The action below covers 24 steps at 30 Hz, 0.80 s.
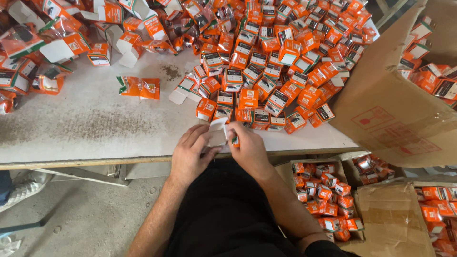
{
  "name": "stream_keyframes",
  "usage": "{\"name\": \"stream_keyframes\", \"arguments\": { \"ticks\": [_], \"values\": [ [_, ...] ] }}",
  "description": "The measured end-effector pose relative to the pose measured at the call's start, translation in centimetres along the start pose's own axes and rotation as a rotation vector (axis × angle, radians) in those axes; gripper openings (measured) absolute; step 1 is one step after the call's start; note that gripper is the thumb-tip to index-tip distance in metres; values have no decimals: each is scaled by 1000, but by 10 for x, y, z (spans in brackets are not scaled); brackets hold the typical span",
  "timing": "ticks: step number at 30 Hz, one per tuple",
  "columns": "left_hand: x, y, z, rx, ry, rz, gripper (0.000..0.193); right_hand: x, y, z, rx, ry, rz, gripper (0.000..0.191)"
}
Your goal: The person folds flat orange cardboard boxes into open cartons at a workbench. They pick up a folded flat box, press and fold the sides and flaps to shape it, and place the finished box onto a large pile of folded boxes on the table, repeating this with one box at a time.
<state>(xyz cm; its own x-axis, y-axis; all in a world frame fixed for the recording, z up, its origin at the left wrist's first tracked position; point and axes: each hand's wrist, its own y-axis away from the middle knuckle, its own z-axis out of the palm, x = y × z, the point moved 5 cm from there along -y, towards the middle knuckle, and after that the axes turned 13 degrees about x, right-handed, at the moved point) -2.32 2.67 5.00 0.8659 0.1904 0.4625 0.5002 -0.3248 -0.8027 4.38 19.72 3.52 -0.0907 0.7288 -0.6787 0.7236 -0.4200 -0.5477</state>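
Both my hands meet at the table's near edge on one small orange-and-white carton (219, 133) with its white flap up. My left hand (190, 154) grips the carton's left side. My right hand (247, 147) holds its right side, fingers pinching at the flap. Just beyond them a big heap of closed orange cartons (281, 62) spreads over the white table (95, 128). A lone orange plastic packet (139, 87) lies left of the heap.
Open cartons and packets (57, 43) pile up at the far left. A large cardboard box (400, 109) of cartons stands at the right. Below the table, more cardboard boxes (326, 195) hold cartons. Someone's shoe (21, 188) shows on the floor at left.
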Motion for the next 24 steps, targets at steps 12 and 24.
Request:
{"name": "stream_keyframes", "arguments": {
  "ticks": [12, 24],
  "values": [
    [-3, 0, 6, -75, 7, -96, 69, -40, 5, -16, 184, -466, -396, 33],
    [5, -1, 5, -110, -37, -45, 60, -44, 0, -10, 170, 235, -563, 16]
  ]
}}
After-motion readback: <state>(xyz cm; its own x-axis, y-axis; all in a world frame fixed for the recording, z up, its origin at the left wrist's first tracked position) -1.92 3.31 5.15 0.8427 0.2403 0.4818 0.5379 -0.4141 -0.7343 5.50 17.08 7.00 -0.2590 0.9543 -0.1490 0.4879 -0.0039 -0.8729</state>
